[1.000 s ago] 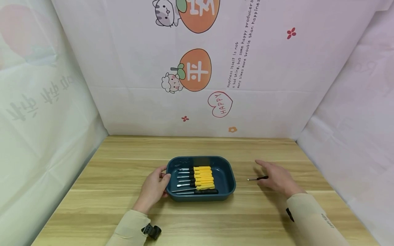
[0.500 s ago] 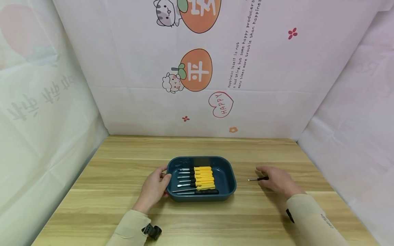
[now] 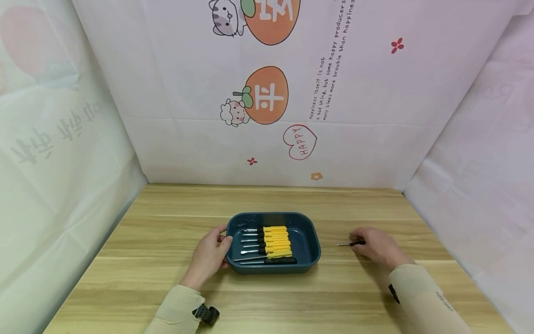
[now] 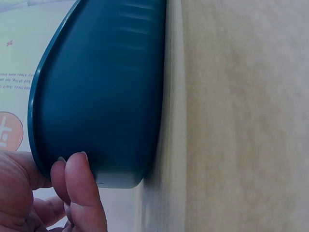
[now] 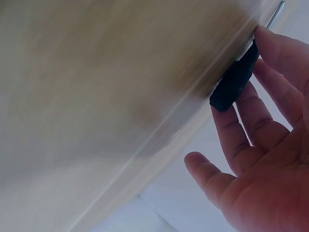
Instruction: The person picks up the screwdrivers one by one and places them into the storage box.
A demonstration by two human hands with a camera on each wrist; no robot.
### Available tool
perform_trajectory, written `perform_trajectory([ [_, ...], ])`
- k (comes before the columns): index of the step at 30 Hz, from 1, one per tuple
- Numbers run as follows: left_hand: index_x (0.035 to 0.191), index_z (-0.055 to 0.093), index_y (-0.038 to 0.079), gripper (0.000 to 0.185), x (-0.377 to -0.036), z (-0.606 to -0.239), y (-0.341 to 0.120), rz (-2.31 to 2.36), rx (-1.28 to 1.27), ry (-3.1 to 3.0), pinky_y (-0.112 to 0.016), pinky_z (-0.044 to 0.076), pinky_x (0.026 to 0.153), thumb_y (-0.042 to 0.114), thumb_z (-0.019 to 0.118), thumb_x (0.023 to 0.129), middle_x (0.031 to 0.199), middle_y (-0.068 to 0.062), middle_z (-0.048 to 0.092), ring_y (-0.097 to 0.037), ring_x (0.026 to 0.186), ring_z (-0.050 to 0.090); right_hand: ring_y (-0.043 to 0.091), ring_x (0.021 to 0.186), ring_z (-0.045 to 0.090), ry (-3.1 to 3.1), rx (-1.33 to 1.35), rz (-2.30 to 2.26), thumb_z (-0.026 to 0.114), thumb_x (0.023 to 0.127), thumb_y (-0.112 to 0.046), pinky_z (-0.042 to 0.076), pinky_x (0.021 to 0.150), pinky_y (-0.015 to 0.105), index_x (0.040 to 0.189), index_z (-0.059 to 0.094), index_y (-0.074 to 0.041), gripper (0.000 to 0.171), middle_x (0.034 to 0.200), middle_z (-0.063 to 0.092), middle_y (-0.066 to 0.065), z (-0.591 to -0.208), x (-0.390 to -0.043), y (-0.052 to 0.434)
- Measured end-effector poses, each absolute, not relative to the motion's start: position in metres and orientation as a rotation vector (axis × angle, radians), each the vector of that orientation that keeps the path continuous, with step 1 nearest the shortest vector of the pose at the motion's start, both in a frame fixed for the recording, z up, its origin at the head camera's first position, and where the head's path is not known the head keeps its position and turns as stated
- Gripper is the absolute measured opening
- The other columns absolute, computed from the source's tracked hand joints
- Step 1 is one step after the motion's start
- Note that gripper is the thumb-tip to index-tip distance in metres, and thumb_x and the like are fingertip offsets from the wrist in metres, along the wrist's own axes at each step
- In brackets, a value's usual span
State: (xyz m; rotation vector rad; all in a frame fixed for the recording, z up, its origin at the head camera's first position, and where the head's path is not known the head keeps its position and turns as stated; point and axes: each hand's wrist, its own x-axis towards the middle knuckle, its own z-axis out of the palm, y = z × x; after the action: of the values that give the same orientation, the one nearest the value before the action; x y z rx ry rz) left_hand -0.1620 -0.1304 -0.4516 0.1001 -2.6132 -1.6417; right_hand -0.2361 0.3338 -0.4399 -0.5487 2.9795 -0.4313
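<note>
I see my right hand (image 3: 375, 246) has come down over the last second onto the black screwdriver (image 3: 352, 243) on the tabletop (image 3: 167, 278); fingers touch its handle, though I cannot tell if they clamp it. My left hand (image 3: 208, 257) still grips the tray (image 3: 310, 253) rim.
</note>
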Motion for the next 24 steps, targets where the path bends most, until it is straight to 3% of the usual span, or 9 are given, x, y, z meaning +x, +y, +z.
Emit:
perform_trajectory([
  [13, 0.15, 0.053, 0.005, 0.047, -0.1615, -0.4517, -0.1305, -1.652, 0.103, -2.609, -0.029, 0.059, 0.051, 0.021, 0.059, 0.106, 0.111, -0.011, 0.065, -0.015, 0.062, 0.063, 0.033, 0.103, 0.069, 2.966, -0.499, -0.439, 0.077, 0.09, -0.014, 0.055, 0.093, 0.059, 0.102, 0.076, -0.012, 0.012, 0.107, 0.075, 0.008, -0.4407, -0.2345, 0.342],
  [24, 0.15, 0.053, 0.006, 0.047, -0.1624, -0.4523, -0.13, -1.651, 0.11, -2.609, -0.031, 0.059, 0.051, 0.021, 0.059, 0.106, 0.111, -0.011, 0.065, -0.016, 0.062, 0.063, 0.02, 0.09, 0.065, 2.95, -0.47, -0.439, 0.077, 0.091, -0.015, 0.057, 0.083, 0.051, 0.097, 0.073, -0.013, 0.008, 0.097, 0.072, 0.0, -0.4374, -0.2323, 0.3429],
])
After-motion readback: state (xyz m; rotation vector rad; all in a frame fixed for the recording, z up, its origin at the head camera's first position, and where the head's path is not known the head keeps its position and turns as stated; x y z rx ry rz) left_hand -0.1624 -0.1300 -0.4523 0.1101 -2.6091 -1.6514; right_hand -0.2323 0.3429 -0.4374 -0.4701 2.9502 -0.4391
